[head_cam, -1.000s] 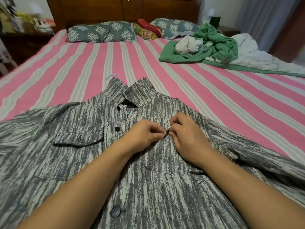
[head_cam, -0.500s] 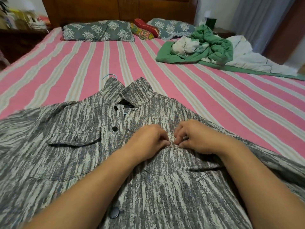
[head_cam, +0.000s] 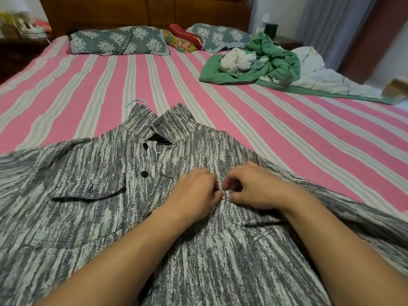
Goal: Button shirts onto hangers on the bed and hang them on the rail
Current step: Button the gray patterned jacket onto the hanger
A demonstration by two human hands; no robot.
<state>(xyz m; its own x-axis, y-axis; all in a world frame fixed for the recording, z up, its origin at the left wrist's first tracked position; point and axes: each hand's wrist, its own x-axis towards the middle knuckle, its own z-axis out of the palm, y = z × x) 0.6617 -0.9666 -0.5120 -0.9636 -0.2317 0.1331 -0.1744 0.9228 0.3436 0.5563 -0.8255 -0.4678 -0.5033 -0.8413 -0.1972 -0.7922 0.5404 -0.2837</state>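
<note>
A grey and white streaked shirt point(head_cam: 88, 206) lies front up on the pink striped bed point(head_cam: 287, 129), collar pointing away from me. The light blue hook of a hanger point(head_cam: 136, 102) sticks out above the collar. Two dark buttons point(head_cam: 144, 173) show on the placket near the collar, unfastened. My left hand point(head_cam: 194, 193) and my right hand point(head_cam: 256, 186) meet over the right chest of the shirt. Both pinch a small fold of its fabric between fingertips. What lies under the fingertips is hidden.
A heap of green and white clothes point(head_cam: 260, 60) lies at the far right of the bed. Patterned pillows point(head_cam: 119, 43) line the wooden headboard point(head_cam: 143, 9). A curtain point(head_cam: 331, 25) hangs at the far right.
My right hand has turned so its wrist points more to the right. Both hands stay pinched on the same spot of the shirt. The view has tilted down slightly.
</note>
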